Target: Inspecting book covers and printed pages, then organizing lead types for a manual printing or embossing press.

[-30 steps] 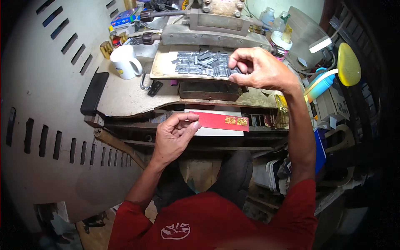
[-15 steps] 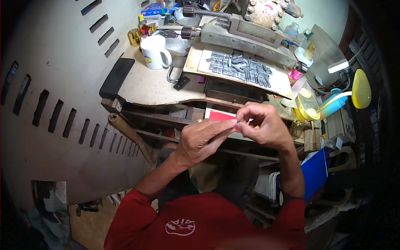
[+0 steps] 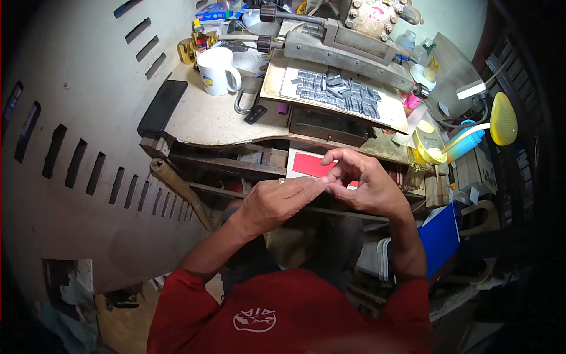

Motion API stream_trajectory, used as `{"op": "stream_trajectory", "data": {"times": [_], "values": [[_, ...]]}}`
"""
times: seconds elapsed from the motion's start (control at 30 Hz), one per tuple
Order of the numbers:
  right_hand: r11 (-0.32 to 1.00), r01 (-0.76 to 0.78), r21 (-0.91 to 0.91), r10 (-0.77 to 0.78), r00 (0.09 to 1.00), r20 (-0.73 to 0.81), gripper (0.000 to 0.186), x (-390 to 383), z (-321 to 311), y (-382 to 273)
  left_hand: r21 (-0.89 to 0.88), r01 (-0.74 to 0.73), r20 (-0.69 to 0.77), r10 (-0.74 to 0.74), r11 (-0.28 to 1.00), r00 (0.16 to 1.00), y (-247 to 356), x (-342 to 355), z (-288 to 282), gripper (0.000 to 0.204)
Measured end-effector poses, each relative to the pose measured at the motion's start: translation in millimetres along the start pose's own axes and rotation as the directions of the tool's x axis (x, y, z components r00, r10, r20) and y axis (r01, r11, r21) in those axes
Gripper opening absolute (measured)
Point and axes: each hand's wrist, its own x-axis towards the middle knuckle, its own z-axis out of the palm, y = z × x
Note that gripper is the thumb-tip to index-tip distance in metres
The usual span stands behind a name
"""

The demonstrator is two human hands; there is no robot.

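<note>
My left hand [image 3: 272,204] is closed with its fingers pressed together, pointing right, and a gold ring shows on one finger. Its fingertips meet those of my right hand [image 3: 367,184], whose thumb and fingers curl into a pinch. Whatever lies between the fingertips is too small or hidden to make out. Just beyond the hands, a red flat piece [image 3: 308,165] rests on a white surface in the bench's front opening, partly covered by the right hand.
Many small dark metal pieces [image 3: 336,91] lie on a pale board [image 3: 277,79] under a metal machine [image 3: 354,50]. To the left are a white mug [image 3: 216,72], a shackle [image 3: 242,105] and a black case [image 3: 163,108]. A yellow lamp [image 3: 503,119] and blue bottle [image 3: 466,143] stand right.
My right hand's fingers have lifted and spread a little, and more of the red piece shows. My left hand has lowered slightly. The whole view has shifted a little.
</note>
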Motion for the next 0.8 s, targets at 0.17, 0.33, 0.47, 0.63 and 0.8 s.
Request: {"op": "stream_trajectory", "data": {"times": [0.17, 0.33, 0.47, 0.63, 0.8], "values": [[0.989, -0.037, 0.141, 0.031, 0.999, 0.043, 0.036, 4, 3, 1, -0.001, -0.02, 0.046, 0.02, 1.0, 0.999, -2, -3, -3, 0.034], [0.989, -0.03, 0.147, 0.025, 0.999, 0.036, 0.032, 7, 6, 3, -0.129, 0.027, -0.018, -0.03, 0.991, 0.999, -4, -4, -1, 0.037], [0.99, 0.015, 0.14, -0.013, 1.0, -0.013, 0.024, 9, 12, 2, -0.286, 0.155, -0.074, -0.183, 0.946, 0.98, -6, -5, -1, 0.04], [0.975, 0.196, -0.103, -0.211, 0.964, -0.162, 0.018, 19, 16, -1, -0.339, 0.232, -0.085, -0.275, 0.912, 0.958, -10, -8, -7, 0.036], [0.847, 0.159, -0.507, -0.402, 0.816, -0.416, 0.011, 33, 13, -10, -0.385, 0.321, -0.113, -0.39, 0.865, 0.914, -12, -15, -11, 0.028]]}}
